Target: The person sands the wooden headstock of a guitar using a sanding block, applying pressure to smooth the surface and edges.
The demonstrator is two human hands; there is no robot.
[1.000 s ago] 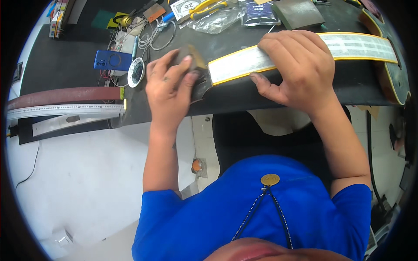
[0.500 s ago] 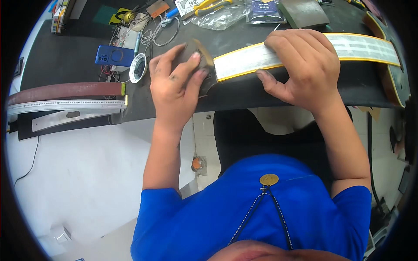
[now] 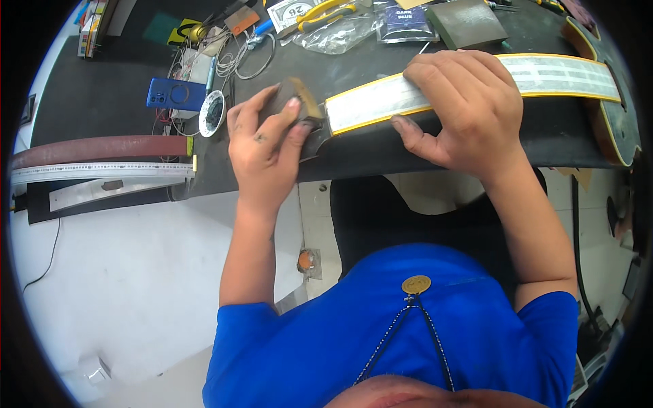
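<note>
My left hand (image 3: 264, 153) is closed round a dark block with a tan edge (image 3: 309, 103), smeared by motion. It looks like a sanding block and is tilted over the dark end piece (image 3: 318, 141) of a guitar neck. Whether the two touch, I cannot tell. Whitish tape covers the face of the guitar neck (image 3: 371, 100), with yellow strips along both edges. Midway along the neck, my right hand (image 3: 469, 112) lies over it, fingers across the far side and thumb at the near edge. The guitar body (image 3: 615, 136) is at the far right.
To the left are a blue phone (image 3: 175, 93), a small white dish (image 3: 212, 113), coiled cables (image 3: 239, 53), a brown curved bar (image 3: 102, 148) and a ruler (image 3: 102, 170). Behind the neck are yellow-handled pliers (image 3: 326, 15), a dark pouch (image 3: 406, 24) and a dark green block (image 3: 466, 24).
My left hand and the dark block have shifted slightly left and nearer me. The whole view has shifted slightly too. My right hand keeps its place on the neck.
</note>
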